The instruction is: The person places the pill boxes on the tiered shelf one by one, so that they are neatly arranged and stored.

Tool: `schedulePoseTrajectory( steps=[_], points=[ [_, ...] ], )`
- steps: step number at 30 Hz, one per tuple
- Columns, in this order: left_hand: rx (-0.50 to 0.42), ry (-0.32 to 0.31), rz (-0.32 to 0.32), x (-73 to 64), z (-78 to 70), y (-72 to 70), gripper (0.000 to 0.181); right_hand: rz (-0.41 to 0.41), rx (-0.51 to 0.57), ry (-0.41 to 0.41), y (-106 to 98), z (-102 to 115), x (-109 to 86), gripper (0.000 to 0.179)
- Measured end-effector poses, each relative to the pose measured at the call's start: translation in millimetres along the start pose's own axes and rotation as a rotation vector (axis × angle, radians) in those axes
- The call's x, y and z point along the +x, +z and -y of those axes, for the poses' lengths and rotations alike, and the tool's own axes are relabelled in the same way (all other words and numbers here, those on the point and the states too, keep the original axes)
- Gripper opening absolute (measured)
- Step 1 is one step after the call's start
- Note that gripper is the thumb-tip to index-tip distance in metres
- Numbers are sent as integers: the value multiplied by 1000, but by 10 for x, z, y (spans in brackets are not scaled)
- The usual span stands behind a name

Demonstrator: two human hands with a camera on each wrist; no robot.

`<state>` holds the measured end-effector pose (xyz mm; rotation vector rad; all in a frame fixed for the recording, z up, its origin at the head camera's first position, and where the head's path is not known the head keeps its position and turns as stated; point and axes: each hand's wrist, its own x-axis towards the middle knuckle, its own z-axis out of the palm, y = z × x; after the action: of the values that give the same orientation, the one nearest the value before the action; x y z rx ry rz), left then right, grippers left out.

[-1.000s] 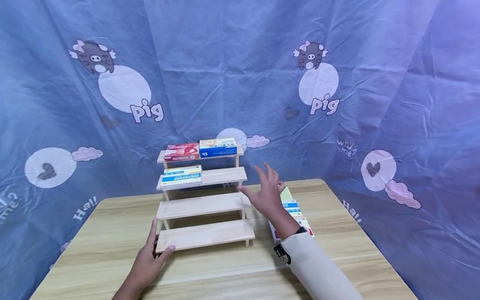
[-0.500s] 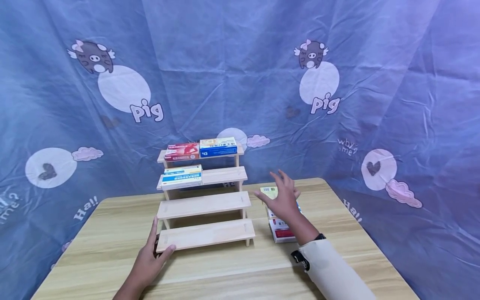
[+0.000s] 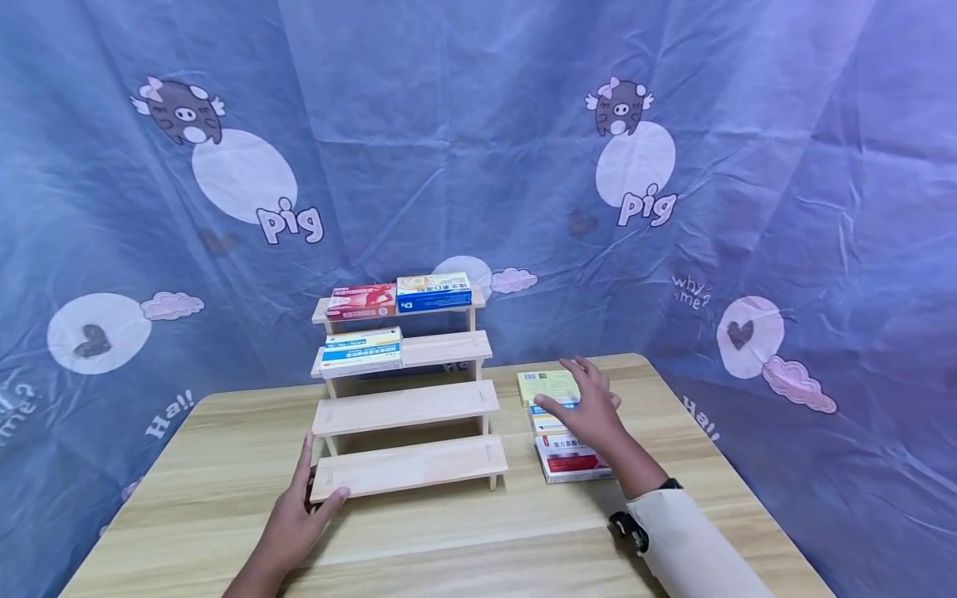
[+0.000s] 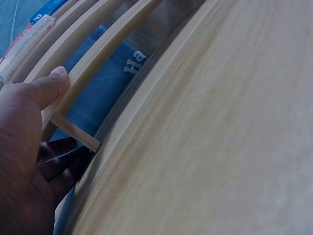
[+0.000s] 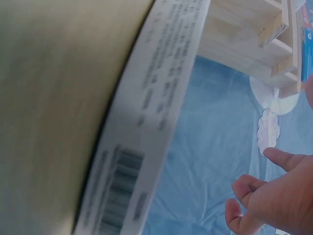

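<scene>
A wooden four-step display rack (image 3: 407,470) stands on the table. My left hand (image 3: 292,519) grips the left end of its lowest step, thumb on top and the other fingers down by the leg (image 4: 76,132). Over the medicine boxes on the right hovers my right hand (image 3: 594,411), fingers spread and slightly bent, holding nothing. Beneath it lie a yellow-green box (image 3: 534,386), a blue-and-white box (image 3: 548,422) partly hidden by the hand, and a white-and-red box (image 3: 568,459). The right wrist view shows a white box side with a barcode (image 5: 146,112) close up.
On the rack's top step sit a red box (image 3: 362,301) and a blue-and-white vitamin D box (image 3: 435,292). A white, blue and yellow box (image 3: 364,352) lies at the left of the second step. A blue printed curtain (image 3: 478,166) hangs behind the wooden table (image 3: 419,548).
My right hand has moved right and down, away from the rack to above the boxes, uncovering more of the white-and-red box. The left hand has stayed at the lowest step.
</scene>
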<state>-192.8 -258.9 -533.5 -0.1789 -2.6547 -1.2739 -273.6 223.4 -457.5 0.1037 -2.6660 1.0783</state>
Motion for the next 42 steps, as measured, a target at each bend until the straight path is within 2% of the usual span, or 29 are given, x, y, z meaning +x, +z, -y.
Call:
schedulePoseTrajectory(
  steps=[8, 15, 21, 31, 42],
  points=[
    [-3, 6, 10, 12, -2, 2, 108, 53, -9, 8, -143, -200, -109, 91],
    [10, 7, 4, 16, 2, 1, 108, 78, 5, -58, -280, -392, -183, 79],
    [14, 6, 3, -1, 7, 10, 109, 110, 73, -112, -385, -485, -265, 70],
    [16, 7, 5, -3, -4, -1, 109, 192, 177, -79, -427, -684, -337, 68],
    [24, -16, 13, -4, -11, -20, 109, 343, 228, 33, -477, -957, -295, 71]
  ],
)
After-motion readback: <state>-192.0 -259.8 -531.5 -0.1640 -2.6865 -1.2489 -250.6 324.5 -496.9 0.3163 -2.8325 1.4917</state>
